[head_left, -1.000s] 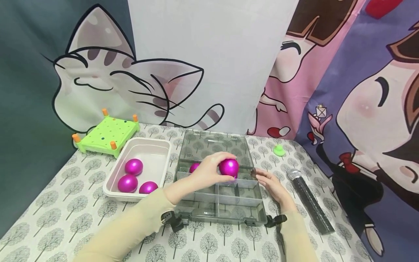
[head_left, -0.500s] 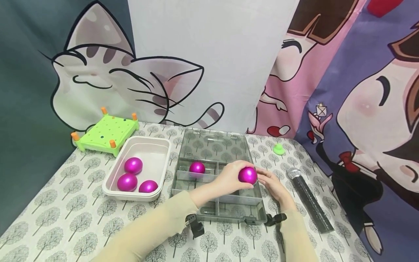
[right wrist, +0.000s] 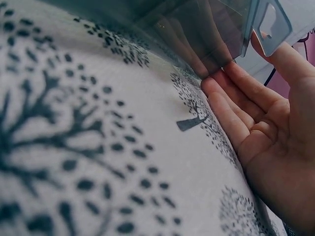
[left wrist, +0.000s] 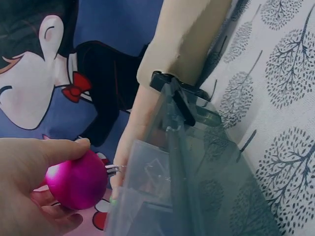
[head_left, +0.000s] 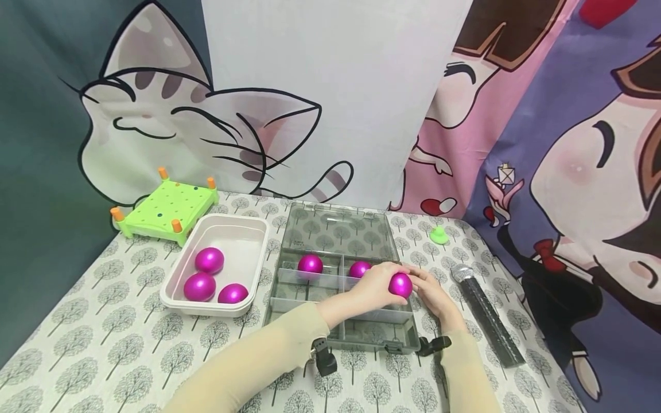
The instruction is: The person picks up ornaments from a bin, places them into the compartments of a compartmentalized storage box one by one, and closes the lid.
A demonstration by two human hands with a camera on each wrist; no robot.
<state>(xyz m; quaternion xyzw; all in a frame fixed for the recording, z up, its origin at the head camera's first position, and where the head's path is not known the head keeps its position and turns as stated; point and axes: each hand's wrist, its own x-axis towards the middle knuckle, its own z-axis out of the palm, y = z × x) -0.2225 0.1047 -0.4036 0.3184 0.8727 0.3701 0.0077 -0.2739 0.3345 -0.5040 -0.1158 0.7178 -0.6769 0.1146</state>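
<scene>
My left hand holds a shiny magenta Christmas bauble between thumb and fingers, over the right side of a clear grey divided box. A small metal cap on this bauble shows in the left wrist view. Two more baubles sit in the back row of compartments, one on the left and one on the right, the latter partly behind my left hand. My right hand touches the box's right side with mostly straight fingers, as the right wrist view shows.
Left of the box stands a white tub with three magenta baubles. Behind it is a green pegged board with orange legs. The box's lid lies back. To the right are a green rubber duck and a microphone.
My left hand has moved right and slightly nearer with its bauble, to beside my right hand. The baubles in the back compartments show more now. My right hand has stayed at the box's side.
</scene>
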